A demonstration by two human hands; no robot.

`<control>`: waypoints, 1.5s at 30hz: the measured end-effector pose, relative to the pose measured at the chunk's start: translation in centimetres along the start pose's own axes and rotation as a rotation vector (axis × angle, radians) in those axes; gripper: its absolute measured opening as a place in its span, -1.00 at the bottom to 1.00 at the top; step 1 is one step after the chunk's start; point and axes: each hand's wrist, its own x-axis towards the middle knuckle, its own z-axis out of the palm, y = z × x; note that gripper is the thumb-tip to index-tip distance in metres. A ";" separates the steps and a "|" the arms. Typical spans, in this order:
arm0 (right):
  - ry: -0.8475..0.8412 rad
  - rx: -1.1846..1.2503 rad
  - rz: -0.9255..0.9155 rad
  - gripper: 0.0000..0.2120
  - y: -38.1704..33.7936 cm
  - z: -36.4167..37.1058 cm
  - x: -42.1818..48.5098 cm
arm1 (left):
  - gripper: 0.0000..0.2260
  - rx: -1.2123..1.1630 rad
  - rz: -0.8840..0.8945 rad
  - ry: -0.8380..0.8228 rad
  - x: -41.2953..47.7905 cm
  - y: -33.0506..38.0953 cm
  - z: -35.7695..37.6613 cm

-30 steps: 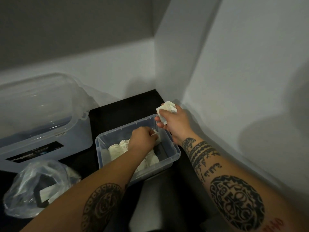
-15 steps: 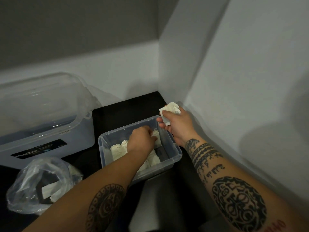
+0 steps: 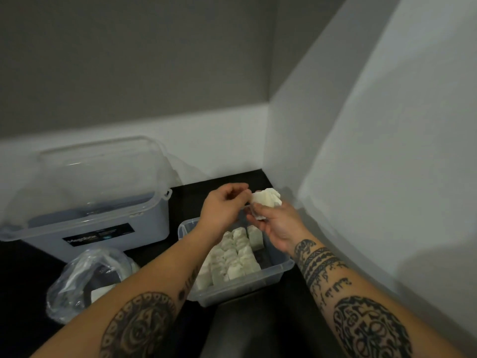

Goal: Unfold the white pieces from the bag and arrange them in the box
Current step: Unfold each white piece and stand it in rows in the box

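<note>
Now the right hand (image 3: 278,226) is up over the box (image 3: 282,270), gripping a crumpled white piece (image 3: 267,200) in its curled fingers; the left hand (image 3: 222,208), just beside it, pinches that piece's left edge between thumb and fingertips; directly below both hands, more white pieces (image 3: 232,257) stand packed in rows inside the clear box, which sits on the dark surface (image 3: 196,193); down beside the left forearm lies the clear plastic bag (image 3: 77,288), white showing inside; left of the left hand, a big lidded container (image 3: 103,218).
</note>
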 end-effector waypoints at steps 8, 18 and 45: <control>-0.101 -0.010 0.116 -0.74 -0.2 0.5 -0.8 | -0.96 0.214 0.023 -0.041 -0.1 -0.3 -1.4; 0.105 -0.059 -0.053 -0.72 -0.2 0.5 0.0 | -0.81 0.060 -0.168 0.075 -0.6 -1.3 -0.7; 0.133 -0.562 -0.226 -0.87 -0.8 -0.8 0.1 | -0.96 0.129 0.023 -0.047 0.7 -2.7 -0.8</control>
